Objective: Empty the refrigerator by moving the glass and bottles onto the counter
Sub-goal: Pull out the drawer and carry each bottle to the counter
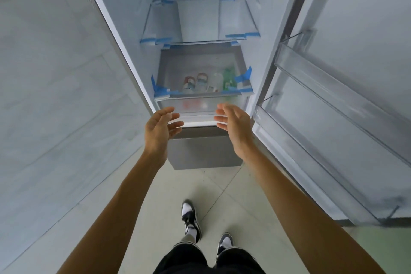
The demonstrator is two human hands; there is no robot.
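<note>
The refrigerator (124, 46) stands open in front of me. On its lower glass shelf (200, 94) stand two bottles with red and white labels (188, 83) (202, 81), a clear glass or bottle (216, 83) and a green bottle (229, 79), side by side near the shelf's front. My left hand (160, 127) and my right hand (233, 124) are both raised just in front of and below that shelf, palms facing each other, fingers apart, holding nothing. Neither hand touches a bottle.
An upper glass shelf (200, 38) with blue tape at its corners holds nothing. The open door (347, 87) with clear door bins stands at the right. A grey drawer front (204, 151) sits below the shelf. A tiled wall is at the left; my feet are on the tile floor.
</note>
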